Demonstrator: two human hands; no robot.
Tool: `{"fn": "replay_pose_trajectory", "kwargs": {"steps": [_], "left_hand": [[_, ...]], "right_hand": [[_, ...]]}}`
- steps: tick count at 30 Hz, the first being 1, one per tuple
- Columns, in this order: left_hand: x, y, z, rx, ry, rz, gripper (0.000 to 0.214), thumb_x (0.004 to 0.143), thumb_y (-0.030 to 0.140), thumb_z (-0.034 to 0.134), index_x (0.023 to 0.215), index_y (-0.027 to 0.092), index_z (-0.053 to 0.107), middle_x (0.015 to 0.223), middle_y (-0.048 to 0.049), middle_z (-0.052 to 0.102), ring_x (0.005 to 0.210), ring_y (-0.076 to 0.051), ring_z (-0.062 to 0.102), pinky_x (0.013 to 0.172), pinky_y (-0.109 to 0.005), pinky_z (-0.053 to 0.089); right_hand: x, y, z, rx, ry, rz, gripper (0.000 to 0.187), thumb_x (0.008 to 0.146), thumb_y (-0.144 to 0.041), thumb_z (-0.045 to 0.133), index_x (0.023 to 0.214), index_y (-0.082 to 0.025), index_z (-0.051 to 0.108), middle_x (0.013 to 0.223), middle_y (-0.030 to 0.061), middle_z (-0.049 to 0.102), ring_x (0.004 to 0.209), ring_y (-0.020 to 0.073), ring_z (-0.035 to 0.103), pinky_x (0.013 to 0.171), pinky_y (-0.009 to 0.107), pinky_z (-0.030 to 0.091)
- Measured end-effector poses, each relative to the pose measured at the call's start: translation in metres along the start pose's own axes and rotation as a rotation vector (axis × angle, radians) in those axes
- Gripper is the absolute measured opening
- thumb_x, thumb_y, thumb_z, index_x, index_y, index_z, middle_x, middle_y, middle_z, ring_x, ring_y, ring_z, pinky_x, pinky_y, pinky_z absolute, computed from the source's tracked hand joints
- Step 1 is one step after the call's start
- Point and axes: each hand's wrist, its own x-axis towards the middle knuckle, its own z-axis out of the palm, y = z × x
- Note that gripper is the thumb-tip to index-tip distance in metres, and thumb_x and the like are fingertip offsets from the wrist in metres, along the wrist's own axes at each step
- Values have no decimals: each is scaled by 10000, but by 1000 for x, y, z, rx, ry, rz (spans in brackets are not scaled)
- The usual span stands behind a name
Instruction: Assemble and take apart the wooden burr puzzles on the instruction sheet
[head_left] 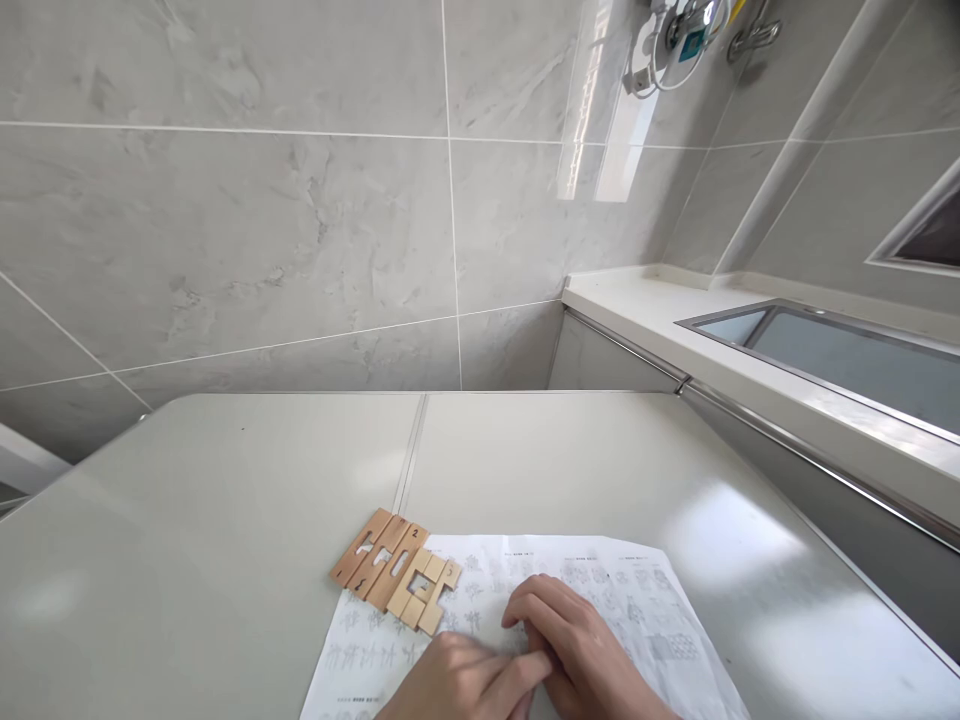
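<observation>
My left hand (472, 678) and my right hand (574, 640) meet low in the head view, over a printed paper sheet (517, 560). The fingers of both are curled, and the left fingertips touch the right hand. Whatever lies between them, if anything, is hidden. To the left of my hands, flat wooden puzzle pieces (381, 555) with cut-out slots lie side by side, some marked with handwritten numbers. Smaller pale notched wooden pieces (409, 603) adjoin them, framing a square opening. These pieces overlap the sheet's upper left corner.
The white table (225, 520) has a seam across its top. Beyond it stands a grey tiled wall (300, 230). On the right are a white counter (637, 295) with a metal-rimmed sink (840, 350) and a metal rail (750, 440) along its front.
</observation>
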Motion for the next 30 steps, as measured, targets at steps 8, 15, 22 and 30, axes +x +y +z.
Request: {"fn": "replay_pose_trajectory", "kwargs": {"steps": [8, 15, 22, 30], "left_hand": [[0, 2, 1, 34, 96, 29, 422, 872, -42, 458, 1173, 197, 631, 594, 70, 644, 401, -136, 569, 431, -277, 399], [2, 3, -4, 47, 86, 25, 367, 900, -39, 481, 1149, 190, 624, 586, 71, 610, 406, -133, 548, 427, -279, 383], [7, 4, -15, 32, 132, 86, 328, 840, -44, 451, 990, 218, 577, 599, 71, 567, 424, -117, 480, 451, -282, 341], [8, 2, -31, 48, 183, 125, 284, 781, -24, 426, 868, 241, 481, 572, 72, 450, 453, -128, 382, 503, -309, 265]], "right_hand": [[-1, 2, 0, 46, -11, 56, 395, 766, 32, 419, 1007, -235, 581, 884, 31, 668, 731, 189, 597, 656, 275, 452], [0, 0, -3, 61, -21, 82, 329, 895, 11, 392, 993, -243, 576, 928, 34, 689, 782, 190, 627, 696, 281, 468], [0, 1, -5, 64, 17, 151, 326, 903, 6, 369, 912, -226, 597, 899, 37, 684, 775, 185, 617, 706, 275, 461], [-1, 5, -1, 87, -12, 296, 290, 757, 36, 385, 631, -212, 466, 643, -2, 580, 634, 157, 520, 618, 255, 348]]}}
